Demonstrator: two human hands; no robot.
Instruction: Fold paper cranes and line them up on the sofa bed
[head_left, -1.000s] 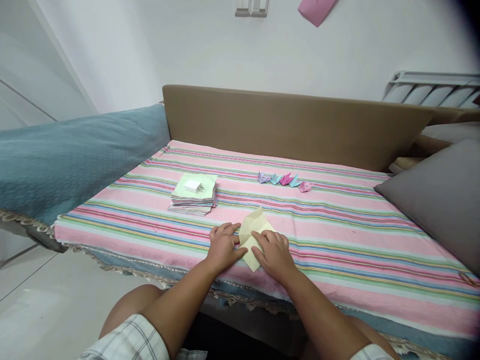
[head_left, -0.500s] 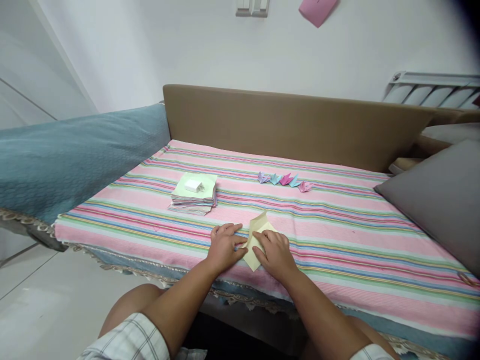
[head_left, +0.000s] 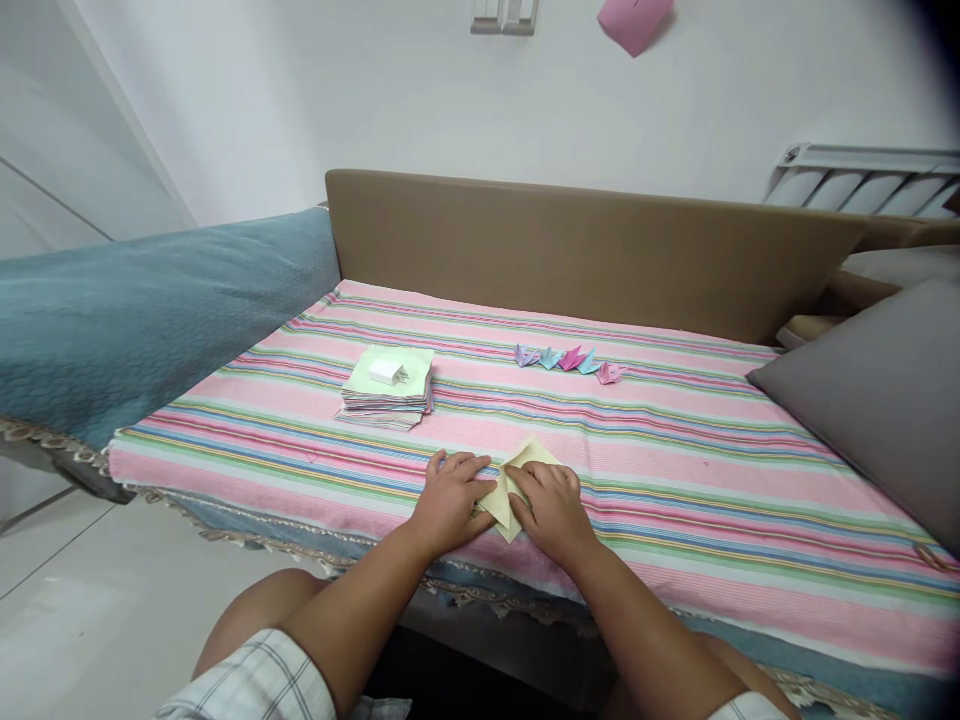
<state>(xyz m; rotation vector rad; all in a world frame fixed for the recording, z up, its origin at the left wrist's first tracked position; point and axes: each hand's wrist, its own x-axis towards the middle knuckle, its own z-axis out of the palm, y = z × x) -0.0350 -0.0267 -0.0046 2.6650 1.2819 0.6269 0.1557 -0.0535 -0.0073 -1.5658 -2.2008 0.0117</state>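
Observation:
A pale yellow sheet of origami paper (head_left: 507,512), partly folded, lies on the striped cloth near its front edge. My left hand (head_left: 451,498) grips its left side between thumb and index finger, while the other fingers rest stretched on the cloth. Over the sheet's right part, my right hand (head_left: 551,503) presses and holds the paper with thumb and curled fingers. A flap stands out on the left beneath my left fingertips. Both palms hide parts of the sheet.
A paper stack (head_left: 386,395) topped by a white plug adapter (head_left: 386,372) sits left. Several small folded paper pieces (head_left: 570,359) form a row farther back. A grey cushion (head_left: 877,390) lies right; a brown backrest (head_left: 562,250) runs behind the striped cloth (head_left: 675,440).
The paper's raised upper flap has come down and opened out, and a pointed flap now shows at the left under my left hand. My hands have barely shifted.

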